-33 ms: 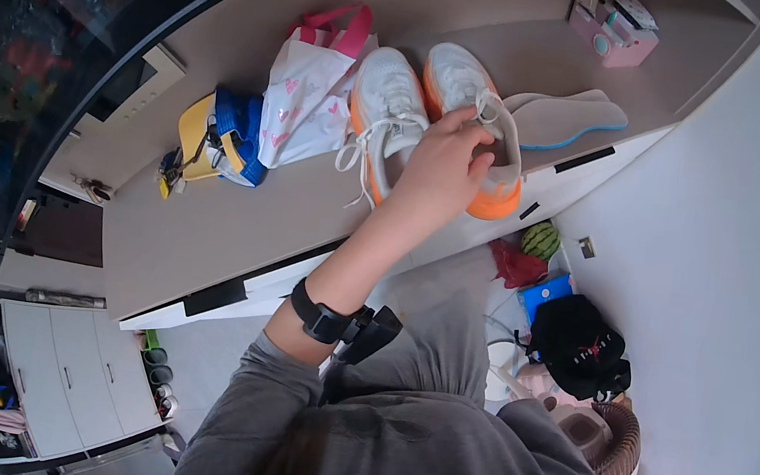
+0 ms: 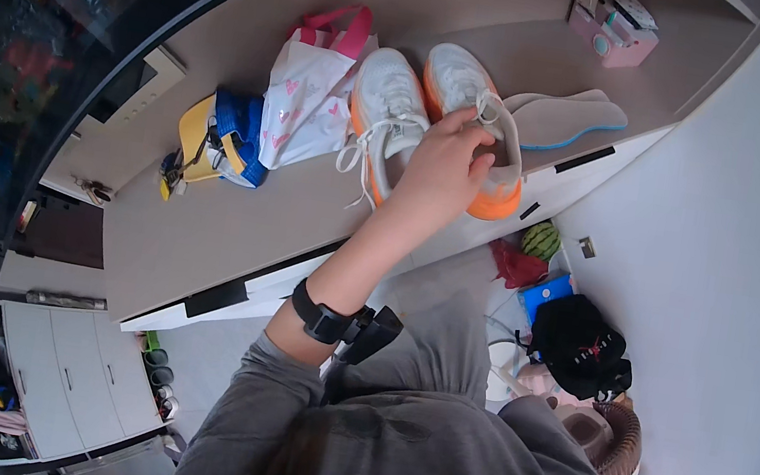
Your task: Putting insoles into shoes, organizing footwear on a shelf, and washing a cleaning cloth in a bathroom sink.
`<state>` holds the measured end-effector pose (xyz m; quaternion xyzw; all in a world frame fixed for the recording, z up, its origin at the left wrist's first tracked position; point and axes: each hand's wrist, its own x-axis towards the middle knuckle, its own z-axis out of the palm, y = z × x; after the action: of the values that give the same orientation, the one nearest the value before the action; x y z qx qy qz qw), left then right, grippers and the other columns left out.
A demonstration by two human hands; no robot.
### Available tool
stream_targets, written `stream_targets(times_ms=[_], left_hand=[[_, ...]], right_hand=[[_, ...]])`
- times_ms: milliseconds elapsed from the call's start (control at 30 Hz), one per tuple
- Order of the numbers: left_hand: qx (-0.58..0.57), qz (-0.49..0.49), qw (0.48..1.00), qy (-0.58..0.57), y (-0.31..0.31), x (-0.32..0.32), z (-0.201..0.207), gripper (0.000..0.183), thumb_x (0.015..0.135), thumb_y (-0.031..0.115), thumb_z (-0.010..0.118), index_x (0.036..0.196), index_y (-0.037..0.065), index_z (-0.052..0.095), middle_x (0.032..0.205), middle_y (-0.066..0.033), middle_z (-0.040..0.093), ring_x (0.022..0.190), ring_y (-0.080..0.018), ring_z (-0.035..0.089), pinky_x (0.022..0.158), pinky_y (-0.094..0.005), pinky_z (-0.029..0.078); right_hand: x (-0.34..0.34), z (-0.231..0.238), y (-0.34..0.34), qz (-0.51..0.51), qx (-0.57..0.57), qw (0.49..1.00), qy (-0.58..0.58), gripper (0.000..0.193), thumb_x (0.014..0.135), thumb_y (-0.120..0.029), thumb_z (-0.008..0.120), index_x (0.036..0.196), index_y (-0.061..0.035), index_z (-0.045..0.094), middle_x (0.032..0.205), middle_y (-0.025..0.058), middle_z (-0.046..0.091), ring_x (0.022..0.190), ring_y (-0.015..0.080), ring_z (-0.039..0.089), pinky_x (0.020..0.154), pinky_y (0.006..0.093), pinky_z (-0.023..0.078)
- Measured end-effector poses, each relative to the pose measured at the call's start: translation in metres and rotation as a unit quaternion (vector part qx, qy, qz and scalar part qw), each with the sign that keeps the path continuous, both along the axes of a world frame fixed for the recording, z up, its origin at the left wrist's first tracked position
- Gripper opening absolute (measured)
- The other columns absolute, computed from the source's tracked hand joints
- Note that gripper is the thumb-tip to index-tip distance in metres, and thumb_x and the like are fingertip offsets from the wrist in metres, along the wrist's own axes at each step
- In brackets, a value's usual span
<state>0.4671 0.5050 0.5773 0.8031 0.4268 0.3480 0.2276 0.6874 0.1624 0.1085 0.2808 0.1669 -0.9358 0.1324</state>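
Note:
My left hand [image 2: 448, 161] reaches over a pair of white sneakers with orange soles on the long shelf. Its bent fingers close on the tongue and collar of the right sneaker [image 2: 463, 78]; the tips are partly hidden in the shoe's opening. The left sneaker [image 2: 388, 86] stands beside it, its white laces hanging loose, and my wrist crosses over its heel. A pair of grey insoles [image 2: 565, 118] with a blue edge lies right of the shoes. My right sleeve [image 2: 555, 446] shows at the lower right, but the hand is out of sight.
Left of the shoes stand a white gift bag [image 2: 307, 104] with pink handles and a yellow and blue cap [image 2: 203, 137]. A pink box [image 2: 613, 27] sits at the back right. On the floor are a black bag [image 2: 575, 345], a watermelon [image 2: 542, 240] and a blue box [image 2: 544, 292].

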Motion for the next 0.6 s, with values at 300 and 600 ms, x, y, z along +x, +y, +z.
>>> stream_targets(times_ms=[300,600], left_hand=[[0.097,-0.008,0.995,0.021,0.007,-0.003,0.001,0.023,0.081,0.010,0.052,0.102,0.000,0.051,0.117,-0.0181,0.049,0.094,-0.0330,0.053,0.081,-0.0368,0.043],[-0.122,0.036,0.987,0.100,0.053,-0.016,0.029,0.030,0.080,0.015,0.051,0.107,0.000,0.051,0.080,-0.0134,0.063,0.078,-0.0275,0.060,0.071,-0.0336,0.045]], right_hand=[[0.015,0.090,0.044,-0.032,-0.098,0.995,0.000,0.048,0.072,-0.030,0.065,0.109,-0.0029,0.052,0.108,0.0122,0.057,0.093,0.0251,0.058,0.080,0.0386,0.046],[0.000,0.469,0.344,-0.261,0.730,0.571,-0.270,0.027,0.087,-0.024,0.047,0.096,-0.0011,0.058,0.083,0.0087,0.060,0.075,0.0159,0.058,0.068,0.0283,0.046]])
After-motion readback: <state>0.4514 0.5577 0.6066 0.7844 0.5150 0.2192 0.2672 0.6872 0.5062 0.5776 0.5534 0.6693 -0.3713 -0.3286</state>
